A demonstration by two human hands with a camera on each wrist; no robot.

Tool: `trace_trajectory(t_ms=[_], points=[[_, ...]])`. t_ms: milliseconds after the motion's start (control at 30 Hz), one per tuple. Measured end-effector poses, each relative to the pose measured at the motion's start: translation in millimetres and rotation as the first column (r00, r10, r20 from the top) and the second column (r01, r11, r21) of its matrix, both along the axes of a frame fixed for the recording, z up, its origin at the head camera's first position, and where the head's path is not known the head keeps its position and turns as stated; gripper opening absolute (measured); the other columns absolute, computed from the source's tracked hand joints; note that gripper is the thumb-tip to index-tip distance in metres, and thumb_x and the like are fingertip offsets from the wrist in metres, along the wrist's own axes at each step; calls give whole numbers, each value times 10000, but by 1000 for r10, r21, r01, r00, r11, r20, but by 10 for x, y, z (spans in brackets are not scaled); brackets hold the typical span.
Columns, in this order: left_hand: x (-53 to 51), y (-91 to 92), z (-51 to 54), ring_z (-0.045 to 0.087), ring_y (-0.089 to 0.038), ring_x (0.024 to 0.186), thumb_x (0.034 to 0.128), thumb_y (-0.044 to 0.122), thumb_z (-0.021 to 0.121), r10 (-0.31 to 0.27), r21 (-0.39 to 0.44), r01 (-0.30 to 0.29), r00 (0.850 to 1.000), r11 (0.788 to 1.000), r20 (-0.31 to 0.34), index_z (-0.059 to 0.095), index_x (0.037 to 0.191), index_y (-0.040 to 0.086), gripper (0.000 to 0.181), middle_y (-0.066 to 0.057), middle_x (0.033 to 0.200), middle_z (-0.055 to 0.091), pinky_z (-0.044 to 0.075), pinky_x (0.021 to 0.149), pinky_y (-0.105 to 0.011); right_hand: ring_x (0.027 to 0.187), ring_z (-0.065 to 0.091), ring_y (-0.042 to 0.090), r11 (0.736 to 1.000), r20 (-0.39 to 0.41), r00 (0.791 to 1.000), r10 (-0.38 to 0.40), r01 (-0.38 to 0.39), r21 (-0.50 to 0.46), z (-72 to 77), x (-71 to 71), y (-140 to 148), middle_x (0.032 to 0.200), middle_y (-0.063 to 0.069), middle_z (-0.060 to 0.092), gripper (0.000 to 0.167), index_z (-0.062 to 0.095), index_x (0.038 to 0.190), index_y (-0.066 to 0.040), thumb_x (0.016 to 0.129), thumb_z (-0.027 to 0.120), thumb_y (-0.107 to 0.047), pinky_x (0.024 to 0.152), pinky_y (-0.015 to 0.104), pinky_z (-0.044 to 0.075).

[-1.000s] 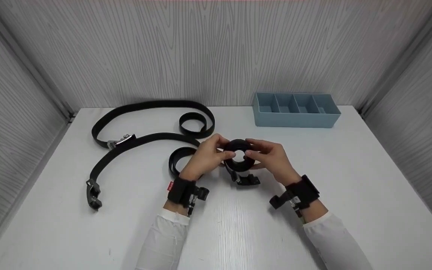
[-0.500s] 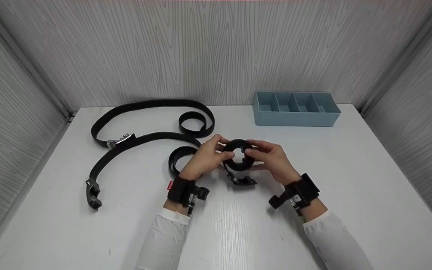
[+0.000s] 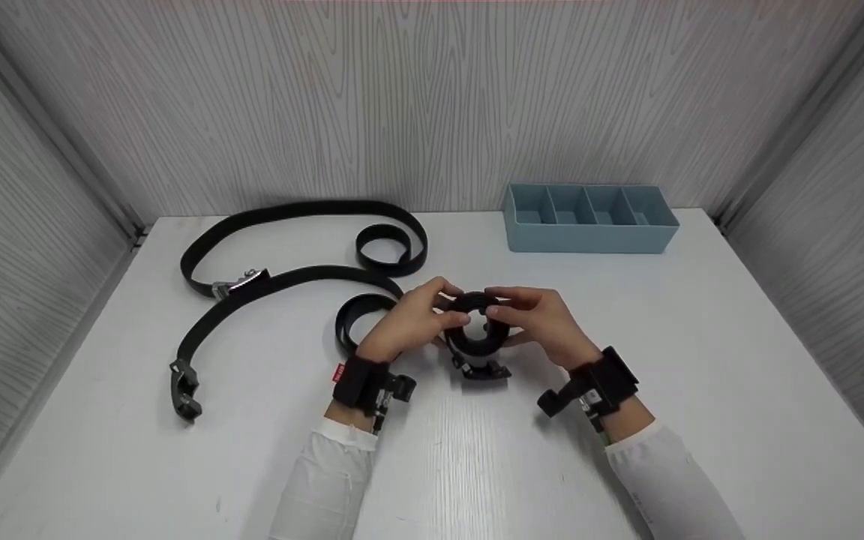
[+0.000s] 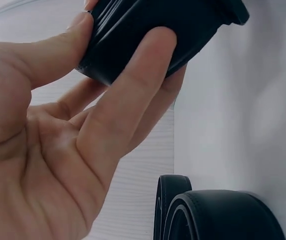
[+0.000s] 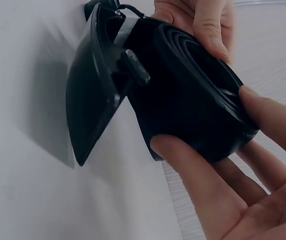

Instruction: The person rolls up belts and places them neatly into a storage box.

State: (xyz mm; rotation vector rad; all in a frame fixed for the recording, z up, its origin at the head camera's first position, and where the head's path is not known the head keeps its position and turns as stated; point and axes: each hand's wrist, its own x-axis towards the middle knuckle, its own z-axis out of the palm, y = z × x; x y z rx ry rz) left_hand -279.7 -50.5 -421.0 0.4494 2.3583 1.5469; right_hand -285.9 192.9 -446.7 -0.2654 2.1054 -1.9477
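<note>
From high on the near side of the rolled belt [image 3: 478, 348], the head view looks forward and down, distant enough to span the desk [image 3: 702, 352] around it. The wrist views, tipped sideways, face the belt close up from its near left and near right, sharing it and the left hand [image 4: 63, 135].

The left hand [image 4: 58, 145] pinches a rolled black belt [image 4: 182, 30] at the top of the left wrist view, the thumb on its layered edge and one finger lying across its smooth outer face, other fingers behind. A dark end juts out at the upper right. Below, well apart from the roll, another black belt [image 4: 232, 215] curves on the white desk [image 4: 222, 145], beside a pale grained panel [image 4: 138, 200].
</note>
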Motion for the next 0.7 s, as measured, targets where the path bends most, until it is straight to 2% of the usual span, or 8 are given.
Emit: trace_trajectory(t_ms=[200,400,500,700], points=[[-18,54,-44,733,-241,883,999,240,731,68,23,-67,997,997,-20,536,1352,53,444,-195,1279,667,602,721,-351,1047,713,271,993,14,997,-81,82,-83,-6,2,-9,1265,206,692,497,610,1432,-40,971,761,-146,777,432,626],[-29,75,-39,724,-243,972,991,194,739,91,29,-90,994,996,-59,553,1326,52,408,-196,1251,678,606,749,-357,1066,710,266,991,37,996,-77,81,-107,12,-5,-16,1289,196,669,534,575,1462,-35,971,760,-135,824,432,617],[-25,66,-19,719,-243,998,987,193,744,89,25,-88,993,996,-74,570,1316,67,393,-178,1260,683,604,754,-359,1094,703,260,994,26,997,-67,69,-89,25,-11,-11,1304,185,662,546,583,1459,-48,957,777,-139,842,423,613],[-7,42,6,714,-207,960,985,180,746,55,-19,-57,993,998,-105,598,1312,95,369,-160,1248,701,586,727,-326,1088,711,257,999,-30,999,-24,25,39,51,-7,7,1322,171,662,552,617,1442,-94,931,807,-180,824,380,615]])
